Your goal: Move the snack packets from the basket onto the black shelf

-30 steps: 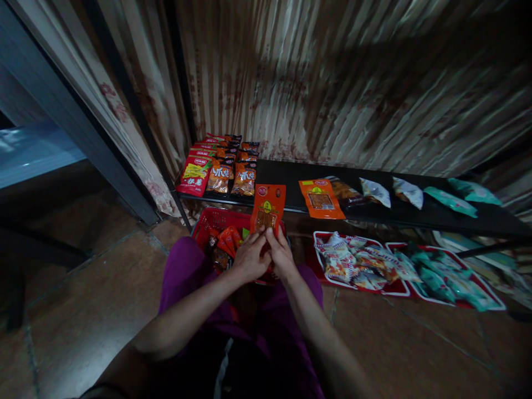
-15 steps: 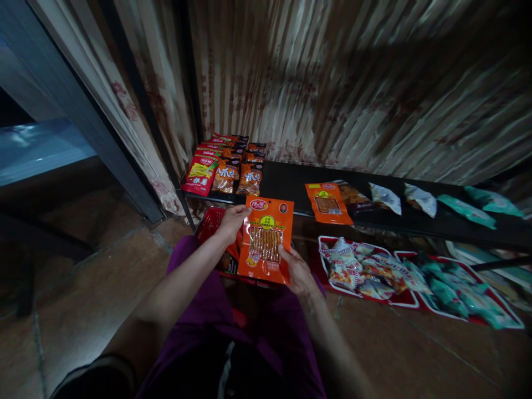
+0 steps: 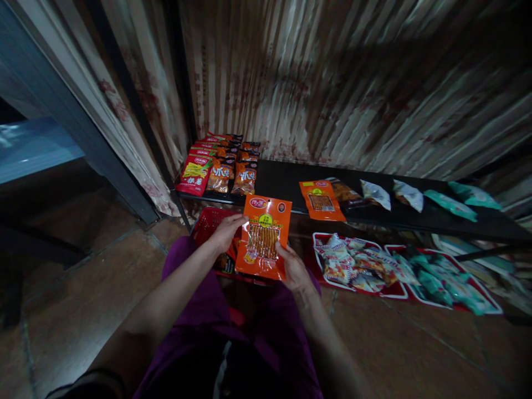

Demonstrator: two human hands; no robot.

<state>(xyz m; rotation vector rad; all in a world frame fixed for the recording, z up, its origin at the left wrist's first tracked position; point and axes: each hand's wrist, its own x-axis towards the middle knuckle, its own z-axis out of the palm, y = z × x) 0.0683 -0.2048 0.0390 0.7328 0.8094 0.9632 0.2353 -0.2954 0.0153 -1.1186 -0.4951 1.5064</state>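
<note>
An orange snack packet [image 3: 266, 263] with a clear window showing brown sticks is held upright in front of me, above a red basket. My right hand [image 3: 294, 267] grips its lower right side, thumb on the front and fingers behind. At the packet's left edge, my left hand [image 3: 228, 231] has its fingertips pressed together against it; the fingers' far ends are partly hidden. Underneath, the red basket [image 3: 208, 224] holds more orange and dark packets, mostly covered by my hands and the packet.
On a low black shelf [image 3: 276, 177] stand red packets [image 3: 194, 174] and dark-orange packets [image 3: 245, 178] in rows at the left. A similar orange packet [image 3: 321, 202] lies mid-shelf, beside white and green ones. Two baskets of small bags [image 3: 338, 266] sit below right. A pleated curtain [image 3: 291, 83] hangs behind.
My left hand has slid slightly down the packet's left edge. The right hand keeps its grip. The whole view has shifted a little, with the shelf goods moving left.
</note>
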